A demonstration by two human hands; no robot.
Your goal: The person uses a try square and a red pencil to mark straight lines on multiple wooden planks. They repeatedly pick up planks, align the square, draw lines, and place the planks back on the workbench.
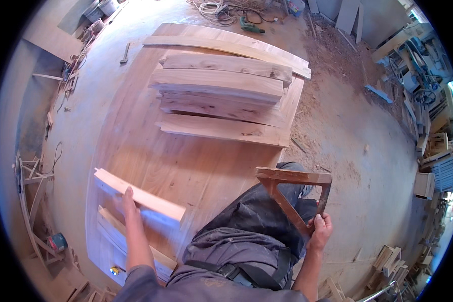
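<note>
My left hand is closed round a short pale wooden board, its thumb on top. The board is tilted above the wooden panel, its lower side blurred. Another board lies below it, partly hidden by my left forearm. In my right hand, a brown wooden triangular square is gripped at its lower corner. It is held over my right leg, apart from the boards. Several thick planks lie stacked across the far part of the panel.
A yellow tape measure lies at the panel's near left edge. On the floor are a hammer, a green power tool and coiled cable. Sawdust lies along the right; wood offcuts are piled at the lower right.
</note>
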